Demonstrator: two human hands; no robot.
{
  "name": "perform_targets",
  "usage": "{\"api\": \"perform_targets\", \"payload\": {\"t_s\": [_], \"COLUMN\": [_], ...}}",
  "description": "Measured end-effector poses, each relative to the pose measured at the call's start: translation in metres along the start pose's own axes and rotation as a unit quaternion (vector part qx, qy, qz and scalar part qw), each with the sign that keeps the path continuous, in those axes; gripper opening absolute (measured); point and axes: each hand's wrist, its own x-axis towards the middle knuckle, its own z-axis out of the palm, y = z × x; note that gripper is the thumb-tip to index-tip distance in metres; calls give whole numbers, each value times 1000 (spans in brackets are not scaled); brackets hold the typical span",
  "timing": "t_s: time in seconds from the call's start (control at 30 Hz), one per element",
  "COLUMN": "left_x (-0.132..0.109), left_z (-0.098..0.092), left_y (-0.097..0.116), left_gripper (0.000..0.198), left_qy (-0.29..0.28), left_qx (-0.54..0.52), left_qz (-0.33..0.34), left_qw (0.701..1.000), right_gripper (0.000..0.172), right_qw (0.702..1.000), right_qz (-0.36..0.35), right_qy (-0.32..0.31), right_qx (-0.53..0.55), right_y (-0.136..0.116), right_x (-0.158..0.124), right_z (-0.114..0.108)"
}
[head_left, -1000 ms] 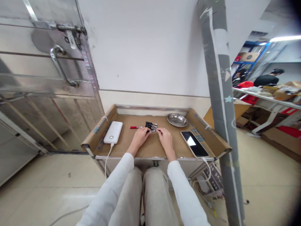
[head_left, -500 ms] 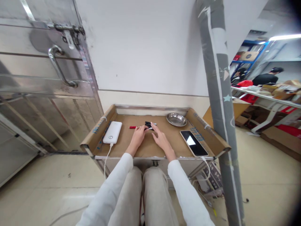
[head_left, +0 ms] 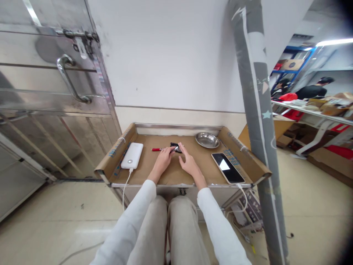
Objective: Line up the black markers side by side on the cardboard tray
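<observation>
Left hand (head_left: 163, 159) pinches light, stiff, slippery pens (head_left: 175, 147) mid-barrel; right hand (head_left: 189, 162) rests spread at their 5 o'clock.

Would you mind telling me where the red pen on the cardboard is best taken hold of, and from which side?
Probably from above, pinching the red pen across its thin barrel near the red left end. It lies flat and crosswise on the cardboard, that end is free, and the left hand crowds the other end.

White long sleeves, beige trousers
</observation>
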Motion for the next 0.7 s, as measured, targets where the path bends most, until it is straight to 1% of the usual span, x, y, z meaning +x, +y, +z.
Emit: {"api": "perform_targets", "payload": {"t_s": [0.1,0.2,0.3,0.33,0.4,0.47,0.57,0.7], "left_x": [0,0,-1,-2,-4,-7,-11,-11], "left_z": [1,-1,-5,-6,-7,-6,-3,3], "left_y": [-1,2,5,6,6,5,1,-4], "left_gripper": [25,24,23,23,23,23,24,25], "left_qy": [-7,4,55,74,98,95,64,42], "left_qx": [-4,22,72,97,157,216,273,281], "left_qz": [11,-5,-62,-87,-135,-163,-165,-170], "left_qw": [1000,1000,994,989,973,958,946,943], "right_gripper": [66,68,70,67,57,45,35,28], "right_qw": [999,998,996,993,985,975,958,946], "right_qz": [-19,-22,-3,3,10,13,27,43], "right_qy": [-10,-10,20,34,53,58,64,56], "right_qx": [-34,-59,-92,-111,-162,-216,-277,-316], "right_y": [-1,-4,-2,1,6,11,14,12], "right_x": [0,0,1,1,2,2,2,2], "right_z": [-1,-3,-3,-2,-1,1,2,3]}}
